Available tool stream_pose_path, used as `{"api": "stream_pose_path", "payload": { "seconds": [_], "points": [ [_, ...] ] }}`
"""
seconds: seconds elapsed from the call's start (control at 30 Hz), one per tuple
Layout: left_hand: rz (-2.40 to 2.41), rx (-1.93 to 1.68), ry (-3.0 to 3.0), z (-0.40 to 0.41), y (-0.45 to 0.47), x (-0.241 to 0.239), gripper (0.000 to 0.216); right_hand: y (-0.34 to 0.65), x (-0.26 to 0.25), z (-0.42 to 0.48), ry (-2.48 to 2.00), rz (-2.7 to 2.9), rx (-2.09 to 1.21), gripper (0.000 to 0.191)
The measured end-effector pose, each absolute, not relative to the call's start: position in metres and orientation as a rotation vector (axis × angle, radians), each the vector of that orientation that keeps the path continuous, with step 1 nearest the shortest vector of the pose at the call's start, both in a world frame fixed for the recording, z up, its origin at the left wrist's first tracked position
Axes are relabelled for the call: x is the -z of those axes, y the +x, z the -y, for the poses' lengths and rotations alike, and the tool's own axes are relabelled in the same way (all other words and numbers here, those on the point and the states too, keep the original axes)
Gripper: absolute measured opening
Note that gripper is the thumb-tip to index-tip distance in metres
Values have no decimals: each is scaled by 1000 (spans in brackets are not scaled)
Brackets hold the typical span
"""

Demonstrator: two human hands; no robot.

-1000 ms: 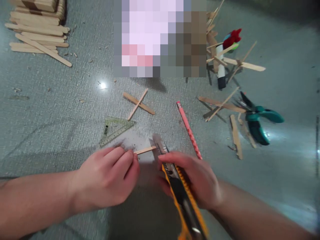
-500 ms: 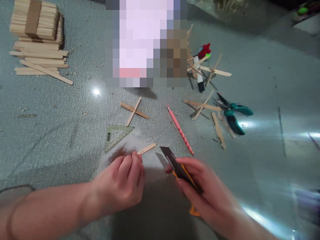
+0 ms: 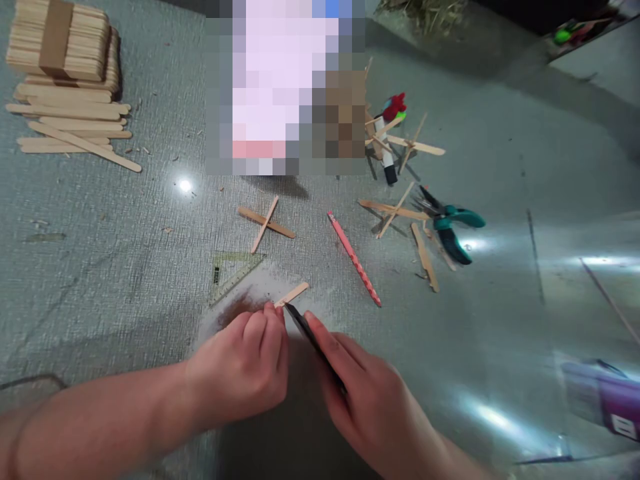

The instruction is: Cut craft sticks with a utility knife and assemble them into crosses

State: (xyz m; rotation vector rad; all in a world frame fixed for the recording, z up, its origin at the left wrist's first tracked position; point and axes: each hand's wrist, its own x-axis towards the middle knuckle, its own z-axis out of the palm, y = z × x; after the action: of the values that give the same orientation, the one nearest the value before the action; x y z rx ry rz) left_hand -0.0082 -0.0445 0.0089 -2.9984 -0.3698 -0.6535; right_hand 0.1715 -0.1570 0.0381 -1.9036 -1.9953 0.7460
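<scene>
Pinched in my left hand is a craft stick, its rounded end pointing up and to the right. My right hand is wrapped round a utility knife. The dark tip of the knife meets the stick close to my left fingertips. Just beyond my left hand lies a clear set square beside a pale, dusty patch. Two crossed craft sticks rest above it. A pink patterned pencil lies to the right of the stick.
Teal-handled pliers and more crossed sticks lie on the right. Stacked craft sticks, banded in brown, stand at the upper left near several loose sticks. A black-capped marker lies farther back. A purple object sits at the right edge.
My right hand has moved left with the knife, bringing its tip from apart to the stick. The knife has turned more edge-on. My left hand has stayed nearly still.
</scene>
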Motion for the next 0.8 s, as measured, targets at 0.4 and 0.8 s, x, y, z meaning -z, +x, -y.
{"api": "stream_pose_path", "payload": {
  "seconds": [0.4, 0.8],
  "points": [
    [395, 656, -3001, 44, -6, -10, 23, 174, -35, 152, -1868, 2016, -746, 70],
    [487, 710, -3008, 40, -3, -10, 22, 167, -33, 158, -1925, 2221, -369, 66]
  ]
}}
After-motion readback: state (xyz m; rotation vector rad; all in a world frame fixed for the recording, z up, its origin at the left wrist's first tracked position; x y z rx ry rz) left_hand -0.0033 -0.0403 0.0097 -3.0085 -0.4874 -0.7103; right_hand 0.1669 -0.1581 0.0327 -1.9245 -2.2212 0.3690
